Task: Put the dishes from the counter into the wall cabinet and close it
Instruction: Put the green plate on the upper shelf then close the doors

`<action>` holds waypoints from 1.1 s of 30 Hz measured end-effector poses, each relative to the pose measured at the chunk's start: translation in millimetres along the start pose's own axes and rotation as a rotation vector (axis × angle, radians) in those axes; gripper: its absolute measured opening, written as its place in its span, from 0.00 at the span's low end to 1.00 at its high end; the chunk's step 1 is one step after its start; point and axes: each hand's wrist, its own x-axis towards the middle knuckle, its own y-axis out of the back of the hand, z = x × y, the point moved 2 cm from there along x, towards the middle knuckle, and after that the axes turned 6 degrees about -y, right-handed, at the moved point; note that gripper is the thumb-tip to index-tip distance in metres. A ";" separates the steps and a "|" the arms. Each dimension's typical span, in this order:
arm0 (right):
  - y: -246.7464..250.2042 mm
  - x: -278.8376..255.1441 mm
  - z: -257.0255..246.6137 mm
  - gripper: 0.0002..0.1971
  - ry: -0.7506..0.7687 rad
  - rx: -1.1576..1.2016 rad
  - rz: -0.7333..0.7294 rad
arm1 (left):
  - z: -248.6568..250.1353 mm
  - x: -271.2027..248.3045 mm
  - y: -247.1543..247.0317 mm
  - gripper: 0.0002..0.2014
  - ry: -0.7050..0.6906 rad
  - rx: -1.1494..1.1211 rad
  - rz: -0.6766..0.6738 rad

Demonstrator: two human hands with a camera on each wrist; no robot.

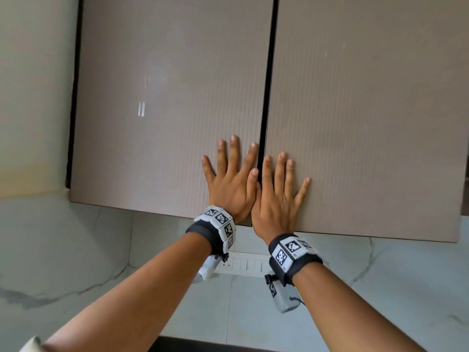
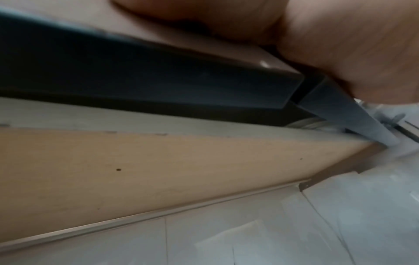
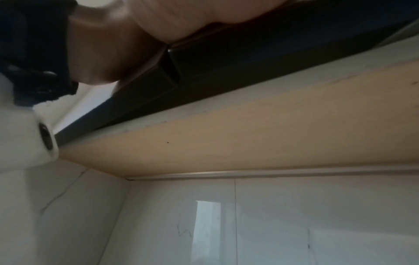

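The wall cabinet fills the head view with two taupe ribbed doors, the left door and the right door, both flush and shut with a thin dark gap between them. My left hand lies flat with fingers spread on the lower right corner of the left door. My right hand presses flat on the lower left corner of the right door, thumbs almost touching. No dishes are in view. The wrist views show the doors' dark lower edges and the cabinet's pale wooden underside.
Below the cabinet runs a white marble-look tiled wall with a switch and socket plate between my wrists. A plain pale wall stands left of the cabinet. A dark edge shows at the bottom of the head view.
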 end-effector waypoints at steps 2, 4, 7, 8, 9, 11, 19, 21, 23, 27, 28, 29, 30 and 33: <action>-11.2 1.9 3.6 0.29 0.015 -0.023 -0.019 | -4.0 1.3 -10.9 0.28 -0.015 0.021 -0.007; -19.9 3.1 5.1 0.29 0.028 -0.034 -0.025 | -6.9 2.2 -19.3 0.28 -0.026 0.025 -0.007; -29.1 4.8 8.2 0.29 0.030 -0.055 -0.002 | -10.4 3.2 -29.8 0.28 -0.040 0.023 -0.001; -30.3 5.1 8.5 0.29 0.029 -0.062 0.005 | -11.1 4.1 -31.9 0.28 -0.040 0.022 -0.001; -31.6 5.1 8.5 0.29 0.030 -0.067 0.010 | -12.5 4.9 -34.0 0.28 -0.040 0.019 -0.001; -30.5 5.2 7.0 0.29 0.036 -0.075 0.017 | -14.3 4.4 -35.6 0.28 -0.041 0.021 0.002; -32.5 5.8 5.4 0.27 0.010 -0.114 0.027 | -18.0 4.2 -38.3 0.28 -0.071 0.054 -0.027; -31.1 5.9 5.6 0.28 0.033 -0.140 0.007 | -18.1 3.8 -37.6 0.28 -0.075 0.061 -0.043; -28.1 5.7 6.8 0.29 0.059 -0.171 -0.030 | -19.2 3.6 -35.6 0.28 -0.076 0.062 -0.068; -17.5 5.6 10.2 0.33 0.070 -0.175 -0.137 | -19.3 -7.7 -30.3 0.29 -0.084 0.045 -0.150; -14.4 6.6 11.6 0.34 0.080 -0.181 -0.182 | -19.0 -13.0 -29.2 0.29 -0.092 0.038 -0.178; -9.0 6.8 13.1 0.36 0.092 -0.184 -0.236 | -18.1 -20.2 -27.6 0.30 -0.100 0.026 -0.206; -4.6 6.6 15.1 0.39 0.107 -0.182 -0.298 | -18.0 -29.2 -27.0 0.30 -0.100 0.007 -0.239; 12.3 -6.3 21.0 0.48 0.125 -0.181 -0.492 | -15.7 -72.0 -29.6 0.31 -0.091 -0.032 -0.349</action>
